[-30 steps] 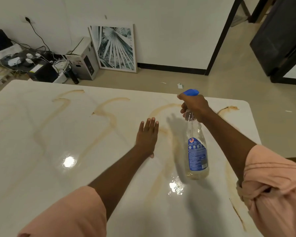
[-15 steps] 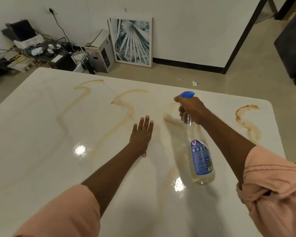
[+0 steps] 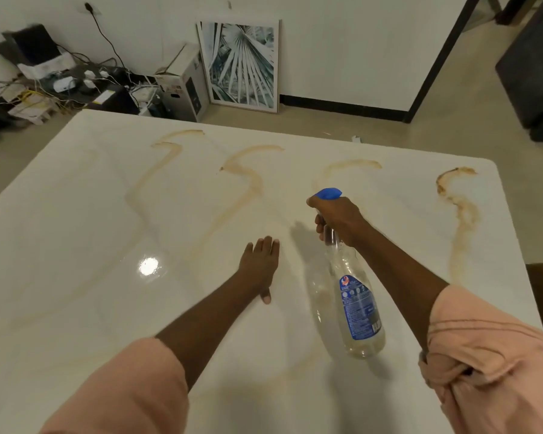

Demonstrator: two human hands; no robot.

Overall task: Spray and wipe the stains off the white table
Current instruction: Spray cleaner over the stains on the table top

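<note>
The glossy white table (image 3: 76, 233) fills most of the view and carries several long wavy brown stains (image 3: 463, 214). My right hand (image 3: 337, 219) grips the neck of a clear spray bottle (image 3: 355, 305) with a blue nozzle and blue label, held above the table's middle, nozzle pointing away from me. My left hand (image 3: 259, 264) lies flat on the table with straight fingers, just left of the bottle. No cloth is in view.
Beyond the table's far edge, a framed palm-leaf picture (image 3: 242, 64) leans on the wall beside a white box (image 3: 182, 83). A tangle of cables and devices (image 3: 60, 86) covers the floor at the far left. Dark furniture (image 3: 533, 67) stands at the far right.
The view has shifted, so the whole far edge and the right stain now show. My right hand with the bottle has drawn back from the far stain. My left hand stays flat.
</note>
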